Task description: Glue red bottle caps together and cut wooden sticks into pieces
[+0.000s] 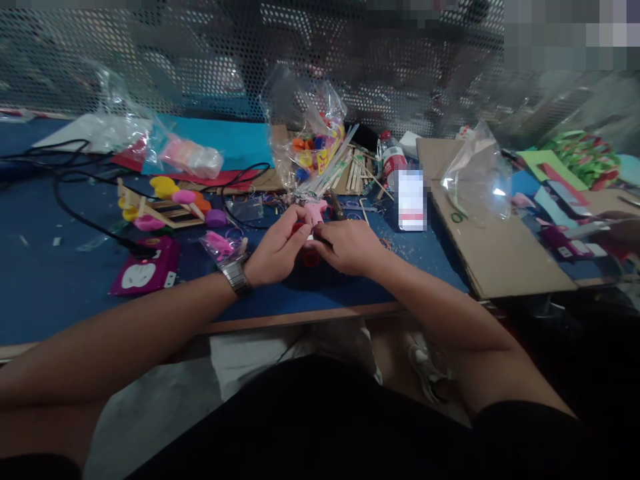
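Close together above the near part of the blue table, my left hand point(277, 248) and my right hand point(347, 245) meet at the fingertips. The left thumb and fingers pinch a small red piece point(299, 229), mostly covered by them. My right fingers are curled in against it; what they grip is hidden. A round red part point(311, 257) shows just below the fingertips. Right behind the hands lies a pink glue gun point(315, 211), its lower end partly hidden. A small bag with a bright pink item point(220, 245) is left of my left wrist.
At left are a craft-stick model with coloured caps point(173, 203) and a purple box point(147, 267) with a black cable. Behind are a bag of caps point(307, 147), wooden sticks point(353, 170), a bottle point(391, 159) and a lit phone point(411, 200). Cardboard point(500, 257) lies right; another person's hand point(620, 233) is beyond.
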Tool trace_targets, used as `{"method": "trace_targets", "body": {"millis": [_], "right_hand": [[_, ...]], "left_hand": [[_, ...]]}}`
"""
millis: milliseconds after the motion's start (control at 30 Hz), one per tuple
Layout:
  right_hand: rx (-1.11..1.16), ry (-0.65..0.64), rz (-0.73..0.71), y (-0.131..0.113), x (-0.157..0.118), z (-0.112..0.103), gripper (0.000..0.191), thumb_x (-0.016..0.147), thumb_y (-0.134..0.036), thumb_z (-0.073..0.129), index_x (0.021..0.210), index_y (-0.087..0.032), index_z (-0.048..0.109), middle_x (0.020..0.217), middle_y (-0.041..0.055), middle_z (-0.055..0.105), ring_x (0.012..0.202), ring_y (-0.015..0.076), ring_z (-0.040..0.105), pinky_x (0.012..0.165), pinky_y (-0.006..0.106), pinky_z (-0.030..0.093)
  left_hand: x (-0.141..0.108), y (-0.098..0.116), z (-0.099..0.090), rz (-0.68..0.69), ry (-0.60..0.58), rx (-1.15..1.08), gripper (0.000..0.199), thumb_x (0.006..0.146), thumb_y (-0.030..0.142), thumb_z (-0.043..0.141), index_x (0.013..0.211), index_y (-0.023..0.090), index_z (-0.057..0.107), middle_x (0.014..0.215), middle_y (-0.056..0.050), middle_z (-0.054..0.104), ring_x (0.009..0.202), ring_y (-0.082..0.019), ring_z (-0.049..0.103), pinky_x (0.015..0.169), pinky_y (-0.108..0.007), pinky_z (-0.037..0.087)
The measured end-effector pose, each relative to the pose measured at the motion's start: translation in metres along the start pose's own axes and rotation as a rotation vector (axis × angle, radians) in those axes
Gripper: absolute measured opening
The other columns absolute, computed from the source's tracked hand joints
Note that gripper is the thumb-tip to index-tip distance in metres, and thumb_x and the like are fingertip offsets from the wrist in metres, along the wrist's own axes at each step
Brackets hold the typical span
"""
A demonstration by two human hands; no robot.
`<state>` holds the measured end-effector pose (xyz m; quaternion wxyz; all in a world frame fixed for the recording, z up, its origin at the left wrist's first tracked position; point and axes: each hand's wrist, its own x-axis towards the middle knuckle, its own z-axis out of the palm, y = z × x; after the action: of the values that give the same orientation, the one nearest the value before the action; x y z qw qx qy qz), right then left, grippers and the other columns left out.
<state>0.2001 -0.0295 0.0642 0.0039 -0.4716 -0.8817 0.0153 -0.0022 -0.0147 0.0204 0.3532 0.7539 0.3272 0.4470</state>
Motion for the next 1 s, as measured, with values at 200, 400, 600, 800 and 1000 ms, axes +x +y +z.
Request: {"method": "trace_targets", "body": {"millis": [200,400,600,800,1000], "right_hand": [[0.021,-0.058,-0.131,0.010,0.003,0.003,0.071,0.119,-0.070,0.031,0.126,-0.019,0.081,0.117,0.0152,0.088,0.101,0.0316,0.082,0.071,0.037,0.031],[0.093,-0.110,-0.181,0.012,0.003,0.002,0.077,0.119,-0.072,0.030,0.116,-0.018,0.083,0.113,0.0150,0.088,0.102,0.0297,0.081,0.074,0.037,0.033],[0.087,-0.027,-0.094,0.013,0.004,0.000,0.061,0.120,-0.066,0.039,0.128,-0.018,0.077,0.121,0.0140,0.086,0.107,0.0280,0.077,0.074,0.035,0.029],[0.136,0.084,-0.065,0.020,0.005,0.004,0.056,0.118,-0.064,0.043,0.118,-0.017,0.074,0.108,0.0116,0.081,0.095,0.0250,0.069,0.075,0.035,0.026],[0.150,0.179,-0.019,0.029,0.007,0.008,0.061,0.117,-0.067,0.038,0.112,-0.017,0.072,0.101,0.0110,0.077,0.088,0.0242,0.064,0.075,0.035,0.028]], "left_hand": [[-0.002,0.000,-0.001,0.017,-0.096,0.020,0.028,0.113,0.042,0.050,0.094,0.023,0.054,0.087,0.000,0.055,0.078,-0.016,0.049,0.076,-0.031,0.047],[-0.007,0.003,-0.001,0.039,-0.150,0.053,0.023,0.114,0.038,0.048,0.099,0.023,0.055,0.086,0.001,0.057,0.074,-0.016,0.051,0.073,-0.031,0.044],[-0.002,-0.002,-0.003,0.001,-0.080,-0.120,0.025,0.105,0.049,0.060,0.106,0.024,0.057,0.100,-0.004,0.061,0.081,-0.018,0.053,0.073,-0.034,0.051],[0.002,0.002,0.001,-0.310,-0.083,-0.441,0.036,0.102,0.061,0.062,0.108,0.027,0.050,0.081,0.002,0.047,0.060,-0.015,0.045,0.051,-0.030,0.043],[0.007,0.008,0.001,-0.444,-0.092,-0.657,0.048,0.086,0.059,0.075,0.101,0.027,0.043,0.077,0.004,0.044,0.053,-0.008,0.032,0.047,-0.025,0.021]]}}
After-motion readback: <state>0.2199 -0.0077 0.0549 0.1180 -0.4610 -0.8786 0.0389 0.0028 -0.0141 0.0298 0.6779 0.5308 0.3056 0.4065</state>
